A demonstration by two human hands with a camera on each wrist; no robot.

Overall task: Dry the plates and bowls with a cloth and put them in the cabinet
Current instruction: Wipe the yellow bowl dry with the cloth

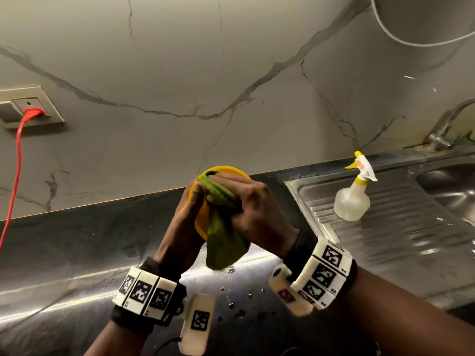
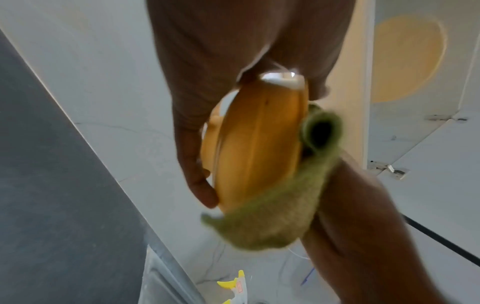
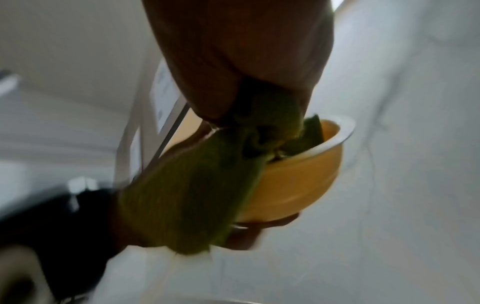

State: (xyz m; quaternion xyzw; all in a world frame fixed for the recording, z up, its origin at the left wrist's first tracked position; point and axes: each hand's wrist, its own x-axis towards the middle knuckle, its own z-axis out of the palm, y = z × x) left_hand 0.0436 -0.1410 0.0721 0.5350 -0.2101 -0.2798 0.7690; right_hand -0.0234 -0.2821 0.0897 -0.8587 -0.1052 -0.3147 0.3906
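Note:
A yellow bowl (image 1: 227, 169) is held up above the dark counter, tipped on its side. My left hand (image 1: 189, 214) grips it from the left, thumb on the rim; the left wrist view shows the bowl (image 2: 255, 142) edge-on with my fingers (image 2: 193, 162) round its underside. My right hand (image 1: 253, 204) clutches a green cloth (image 1: 223, 242) and presses it into the bowl's mouth. In the right wrist view the cloth (image 3: 192, 191) is bunched inside the bowl (image 3: 293, 185) and hangs down over its rim. The bowl's inside is mostly hidden.
A dark counter (image 1: 77, 253) with water drops lies below the hands. To the right a steel sink drainboard (image 1: 401, 227) carries a spray bottle (image 1: 353, 199), with a tap (image 1: 444, 129) behind. A red cord (image 1: 16, 165) hangs from a wall socket at left.

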